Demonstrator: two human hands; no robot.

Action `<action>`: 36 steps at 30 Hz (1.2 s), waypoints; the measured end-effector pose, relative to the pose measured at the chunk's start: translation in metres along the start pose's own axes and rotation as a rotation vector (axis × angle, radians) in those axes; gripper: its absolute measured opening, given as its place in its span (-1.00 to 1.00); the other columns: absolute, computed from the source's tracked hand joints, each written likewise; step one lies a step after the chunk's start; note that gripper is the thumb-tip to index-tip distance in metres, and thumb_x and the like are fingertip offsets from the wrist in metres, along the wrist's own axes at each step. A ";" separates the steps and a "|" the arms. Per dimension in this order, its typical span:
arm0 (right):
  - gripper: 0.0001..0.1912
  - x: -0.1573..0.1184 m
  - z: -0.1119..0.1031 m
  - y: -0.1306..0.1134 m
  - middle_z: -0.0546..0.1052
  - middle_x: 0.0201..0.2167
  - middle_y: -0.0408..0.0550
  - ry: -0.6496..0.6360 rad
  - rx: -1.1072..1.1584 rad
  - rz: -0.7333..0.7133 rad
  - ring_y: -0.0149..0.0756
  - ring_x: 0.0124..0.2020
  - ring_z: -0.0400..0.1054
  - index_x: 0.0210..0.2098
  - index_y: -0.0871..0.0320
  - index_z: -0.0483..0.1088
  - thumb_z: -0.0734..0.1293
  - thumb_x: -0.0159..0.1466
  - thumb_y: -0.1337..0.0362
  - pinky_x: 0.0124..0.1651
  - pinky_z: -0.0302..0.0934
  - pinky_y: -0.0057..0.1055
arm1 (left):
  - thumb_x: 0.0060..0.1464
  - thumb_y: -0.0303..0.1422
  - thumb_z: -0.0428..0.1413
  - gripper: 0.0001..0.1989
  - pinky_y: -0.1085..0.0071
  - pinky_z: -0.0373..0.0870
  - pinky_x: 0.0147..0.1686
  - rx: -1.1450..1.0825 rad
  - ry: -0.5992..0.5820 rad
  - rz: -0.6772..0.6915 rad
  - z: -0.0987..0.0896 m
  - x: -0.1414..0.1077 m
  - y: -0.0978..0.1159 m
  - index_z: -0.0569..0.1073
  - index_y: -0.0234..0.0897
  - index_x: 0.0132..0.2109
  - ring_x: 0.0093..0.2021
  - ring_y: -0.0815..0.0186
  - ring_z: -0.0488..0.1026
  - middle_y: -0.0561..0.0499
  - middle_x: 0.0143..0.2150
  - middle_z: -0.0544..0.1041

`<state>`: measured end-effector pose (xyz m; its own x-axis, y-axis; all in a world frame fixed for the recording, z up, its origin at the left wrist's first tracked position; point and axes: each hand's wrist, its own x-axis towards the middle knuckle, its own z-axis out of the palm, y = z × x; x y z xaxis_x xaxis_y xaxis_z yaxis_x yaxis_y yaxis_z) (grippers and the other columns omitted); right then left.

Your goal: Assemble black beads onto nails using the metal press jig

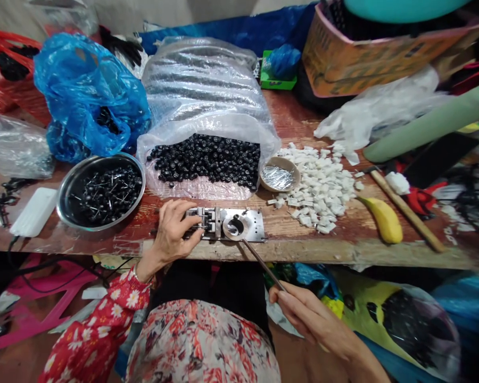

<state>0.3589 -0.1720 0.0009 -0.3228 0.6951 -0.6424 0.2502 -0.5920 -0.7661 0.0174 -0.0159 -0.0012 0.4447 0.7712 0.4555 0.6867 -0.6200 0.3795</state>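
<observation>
A small metal jig (pixel 249 226) with a round ring and clamp-like blocks lies at the front edge of the wooden bench. My left hand (pixel 175 226) is curled over its left part, thumb and fingertips close to the thin pins there; whatever lies under the palm is hidden. From the ring a thin metal lever rod (pixel 261 261) slants down towards me. My right hand (pixel 307 314) is closed round the near end of this rod. Just behind the jig, black round caps (pixel 207 159) spill from a clear plastic bag (pixel 207 90).
Left stands a steel bowl (pixel 141 199) of black-headed nails, beside a white adapter (pixel 35 211). Right are a small bowl (pixel 295 183) of nails, a heap of white clips (pixel 323 186), a yellow banana-shaped thing (pixel 383 218) and a hammer (pixel 409 213). A cardboard box (pixel 343 66) stands behind.
</observation>
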 end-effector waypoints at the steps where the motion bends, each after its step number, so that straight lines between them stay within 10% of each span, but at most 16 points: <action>1: -0.39 0.000 0.000 0.000 0.16 -0.63 -0.33 -0.001 -0.005 -0.003 -0.52 -0.66 -0.08 -0.17 0.16 0.41 0.19 0.43 -0.30 -0.61 -0.21 -0.54 | 0.21 -0.24 0.21 -0.84 -0.15 0.17 0.33 0.015 -0.033 0.008 0.001 0.003 0.004 0.57 -0.14 -0.09 0.27 -0.03 0.35 -0.12 0.22 0.51; 17: -0.43 0.001 -0.001 0.003 0.12 -0.68 -0.37 -0.034 0.052 -0.014 -0.55 -0.69 -0.13 -0.14 0.16 0.41 0.18 0.46 -0.25 -0.63 -0.22 -0.56 | 0.26 -0.23 0.25 -0.87 0.00 0.26 0.18 -0.197 -0.095 -0.082 0.013 0.009 0.000 0.68 -0.11 -0.18 0.12 0.08 0.40 -0.05 0.04 0.61; 26: -0.42 0.004 0.002 0.004 0.12 -0.73 -0.39 -0.029 0.070 -0.028 -0.55 -0.73 -0.15 -0.14 0.17 0.41 0.20 0.44 -0.27 -0.64 -0.21 -0.56 | 0.28 -0.24 0.26 -0.88 -0.12 0.18 0.20 0.057 -0.034 0.017 0.011 0.003 0.009 0.70 -0.08 -0.12 0.15 0.00 0.38 -0.04 0.17 0.61; 36: -0.45 0.004 0.003 0.004 0.12 -0.75 -0.40 -0.032 0.077 -0.055 -0.56 -0.74 -0.16 -0.13 0.17 0.40 0.20 0.45 -0.23 -0.64 -0.23 -0.56 | 0.28 -0.30 0.23 -0.91 -0.03 0.17 0.12 -0.130 -0.029 -0.015 0.012 0.006 0.008 0.65 -0.12 -0.15 -0.05 0.12 0.47 0.03 -0.19 0.70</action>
<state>0.3557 -0.1722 -0.0048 -0.3635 0.7147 -0.5975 0.1610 -0.5835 -0.7960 0.0327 -0.0144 -0.0048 0.4525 0.7832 0.4265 0.6135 -0.6205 0.4885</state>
